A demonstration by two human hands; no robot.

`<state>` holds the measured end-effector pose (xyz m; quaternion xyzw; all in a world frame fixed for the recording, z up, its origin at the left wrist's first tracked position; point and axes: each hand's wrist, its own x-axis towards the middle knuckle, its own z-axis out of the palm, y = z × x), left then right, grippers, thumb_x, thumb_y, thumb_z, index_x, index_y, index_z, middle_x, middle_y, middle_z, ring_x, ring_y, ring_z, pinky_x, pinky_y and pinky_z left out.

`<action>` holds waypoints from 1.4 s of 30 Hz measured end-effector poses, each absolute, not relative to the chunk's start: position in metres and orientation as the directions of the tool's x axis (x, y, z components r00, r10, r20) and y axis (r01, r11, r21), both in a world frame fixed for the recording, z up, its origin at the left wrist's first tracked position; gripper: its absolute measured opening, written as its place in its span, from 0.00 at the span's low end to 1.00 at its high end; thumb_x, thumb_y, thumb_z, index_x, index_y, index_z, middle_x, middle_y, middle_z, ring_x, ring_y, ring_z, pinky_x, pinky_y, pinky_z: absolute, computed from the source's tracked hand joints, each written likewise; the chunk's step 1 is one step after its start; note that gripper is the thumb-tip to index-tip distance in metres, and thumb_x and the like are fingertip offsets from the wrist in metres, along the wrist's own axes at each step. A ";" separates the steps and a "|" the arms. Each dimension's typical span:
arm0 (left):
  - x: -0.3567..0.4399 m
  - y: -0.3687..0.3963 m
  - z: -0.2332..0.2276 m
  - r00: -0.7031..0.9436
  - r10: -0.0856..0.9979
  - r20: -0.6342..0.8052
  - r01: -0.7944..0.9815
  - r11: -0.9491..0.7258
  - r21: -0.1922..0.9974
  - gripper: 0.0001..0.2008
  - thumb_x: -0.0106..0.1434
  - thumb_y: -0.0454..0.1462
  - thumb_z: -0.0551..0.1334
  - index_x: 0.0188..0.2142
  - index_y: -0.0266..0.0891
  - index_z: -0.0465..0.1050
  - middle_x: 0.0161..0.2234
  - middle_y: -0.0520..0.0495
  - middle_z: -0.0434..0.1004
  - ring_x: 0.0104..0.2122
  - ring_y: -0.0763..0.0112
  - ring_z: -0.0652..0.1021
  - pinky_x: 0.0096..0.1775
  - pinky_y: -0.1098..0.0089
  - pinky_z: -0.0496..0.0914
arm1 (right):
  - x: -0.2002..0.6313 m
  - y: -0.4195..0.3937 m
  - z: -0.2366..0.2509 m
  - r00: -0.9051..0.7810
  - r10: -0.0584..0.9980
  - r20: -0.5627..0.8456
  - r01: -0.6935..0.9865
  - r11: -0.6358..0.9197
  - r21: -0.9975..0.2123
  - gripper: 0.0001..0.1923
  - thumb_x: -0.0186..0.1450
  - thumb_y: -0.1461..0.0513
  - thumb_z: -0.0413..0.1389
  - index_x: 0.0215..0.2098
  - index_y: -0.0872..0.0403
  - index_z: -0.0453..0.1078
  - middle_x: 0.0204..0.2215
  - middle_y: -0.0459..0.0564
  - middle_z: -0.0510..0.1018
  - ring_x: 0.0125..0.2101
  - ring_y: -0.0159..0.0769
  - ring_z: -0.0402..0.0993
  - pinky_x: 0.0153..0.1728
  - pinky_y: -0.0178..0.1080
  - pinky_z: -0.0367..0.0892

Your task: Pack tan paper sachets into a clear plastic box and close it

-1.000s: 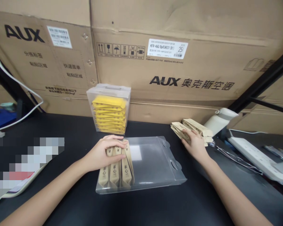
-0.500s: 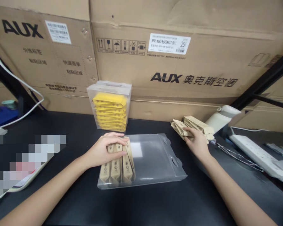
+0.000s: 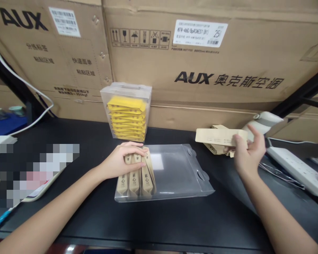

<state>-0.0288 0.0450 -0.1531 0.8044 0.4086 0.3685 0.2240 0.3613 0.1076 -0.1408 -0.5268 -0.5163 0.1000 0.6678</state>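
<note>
A clear plastic box lies on its side, with three slim beige paper packets standing side by side in its left end. My left hand lies across these packets, its thumb and fingers curved over them and holding them in place. Further right, my right hand has another beige packet pinched by its end, raised and turned lengthwise. Beneath that one are more beige packets, partly hidden.
Behind stands a clear box of yellow packets. Large cardboard boxes form the back. On the right are a white bottle, cables and a power strip. A blurred-out item in a pale tray lies left on the black table.
My right hand has picked a beige packet off the pile, lifting it and moving right. My left hand stays on the packets in the box. The view has shifted slightly.
</note>
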 end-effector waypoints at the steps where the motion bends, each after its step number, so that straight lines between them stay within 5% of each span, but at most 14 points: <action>1: -0.029 0.045 -0.153 0.394 0.822 0.410 0.491 -0.566 0.662 0.11 0.57 0.43 0.70 0.40 0.43 0.80 0.48 0.44 0.82 0.55 0.56 0.75 0.56 0.54 0.68 | 0.365 0.108 -0.137 0.439 0.737 0.514 0.360 0.381 -0.852 0.26 0.58 0.56 0.59 0.54 0.53 0.66 0.20 0.43 0.70 0.14 0.33 0.64 0.15 0.37 0.60; 4: -0.028 0.045 -0.152 0.395 0.817 0.419 0.482 -0.573 0.663 0.11 0.57 0.42 0.70 0.39 0.44 0.80 0.47 0.44 0.82 0.55 0.56 0.75 0.56 0.54 0.68 | 0.378 0.111 -0.128 0.323 0.889 0.325 0.298 0.231 -0.926 0.15 0.55 0.58 0.59 0.40 0.54 0.71 0.12 0.40 0.65 0.08 0.28 0.53 0.09 0.34 0.47; 7: -0.029 0.046 -0.152 0.395 0.815 0.424 0.477 -0.577 0.663 0.11 0.57 0.42 0.70 0.39 0.43 0.80 0.47 0.44 0.82 0.55 0.56 0.75 0.56 0.54 0.68 | 0.382 0.109 -0.126 0.135 0.978 0.161 0.326 0.110 -0.939 0.13 0.52 0.57 0.61 0.34 0.54 0.72 0.10 0.40 0.65 0.07 0.27 0.53 0.08 0.32 0.45; 11: -0.030 0.046 -0.153 0.398 0.812 0.426 0.475 -0.580 0.662 0.11 0.57 0.42 0.70 0.39 0.42 0.80 0.47 0.43 0.82 0.55 0.56 0.75 0.56 0.54 0.69 | 0.377 0.103 -0.130 -0.107 0.991 -0.081 0.314 -0.044 -0.949 0.17 0.55 0.54 0.62 0.38 0.55 0.72 0.12 0.39 0.67 0.09 0.25 0.54 0.09 0.30 0.48; 16: -0.031 0.046 -0.154 0.410 0.803 0.432 0.471 -0.592 0.654 0.11 0.57 0.41 0.69 0.39 0.40 0.80 0.47 0.42 0.82 0.55 0.57 0.75 0.56 0.54 0.69 | 0.368 0.098 -0.133 -0.334 0.903 -0.271 0.302 -0.170 -0.938 0.34 0.58 0.52 0.64 0.59 0.55 0.65 0.20 0.43 0.74 0.15 0.28 0.68 0.13 0.28 0.59; 22: -0.031 0.050 -0.156 0.373 0.816 0.441 0.477 -0.577 0.663 0.11 0.58 0.42 0.70 0.39 0.40 0.80 0.47 0.41 0.82 0.55 0.57 0.75 0.57 0.54 0.67 | 0.342 0.090 -0.144 -0.426 0.890 -0.162 0.168 -0.098 -0.981 0.18 0.49 0.55 0.72 0.31 0.56 0.74 0.23 0.45 0.77 0.25 0.29 0.75 0.28 0.31 0.73; 28: -0.030 0.055 -0.162 0.331 0.824 0.460 0.433 -0.566 0.702 0.09 0.58 0.40 0.69 0.39 0.40 0.80 0.47 0.42 0.82 0.56 0.59 0.74 0.57 0.55 0.68 | 0.307 0.072 -0.157 -0.495 0.864 -0.094 0.250 0.037 -0.968 0.23 0.54 0.54 0.69 0.46 0.55 0.79 0.36 0.51 0.84 0.37 0.41 0.81 0.42 0.41 0.75; 33: -0.026 0.053 -0.161 0.336 0.827 0.451 0.424 -0.560 0.712 0.09 0.59 0.40 0.69 0.38 0.40 0.80 0.47 0.42 0.82 0.56 0.59 0.74 0.58 0.54 0.67 | 0.297 0.063 -0.151 -0.806 0.561 -0.188 0.207 -0.030 -0.978 0.24 0.62 0.58 0.64 0.56 0.52 0.73 0.57 0.54 0.74 0.56 0.45 0.72 0.58 0.47 0.67; 36: -0.022 0.051 -0.159 0.360 0.825 0.437 0.429 -0.562 0.707 0.08 0.60 0.40 0.68 0.38 0.40 0.79 0.46 0.42 0.83 0.55 0.58 0.74 0.58 0.52 0.66 | 0.288 0.055 -0.147 -0.888 0.413 -0.200 0.189 -0.068 -0.980 0.22 0.65 0.60 0.60 0.58 0.50 0.71 0.63 0.53 0.67 0.60 0.44 0.68 0.59 0.47 0.65; 38: -0.019 0.049 -0.158 0.382 0.823 0.420 0.459 -0.564 0.687 0.07 0.60 0.40 0.67 0.37 0.41 0.79 0.46 0.44 0.83 0.56 0.58 0.75 0.61 0.48 0.60 | 0.279 0.049 -0.150 -0.891 0.412 -0.188 0.146 -0.130 -0.981 0.21 0.66 0.60 0.60 0.58 0.49 0.71 0.64 0.54 0.66 0.57 0.44 0.71 0.56 0.47 0.69; 42: -0.014 0.043 -0.156 0.392 0.831 0.394 0.536 -0.555 0.637 0.08 0.61 0.41 0.66 0.39 0.44 0.78 0.49 0.47 0.82 0.57 0.57 0.74 0.64 0.42 0.50 | 0.267 0.045 -0.163 -0.794 0.596 -0.115 0.029 -0.152 -0.988 0.23 0.65 0.59 0.62 0.58 0.49 0.69 0.53 0.54 0.74 0.46 0.39 0.78 0.49 0.47 0.74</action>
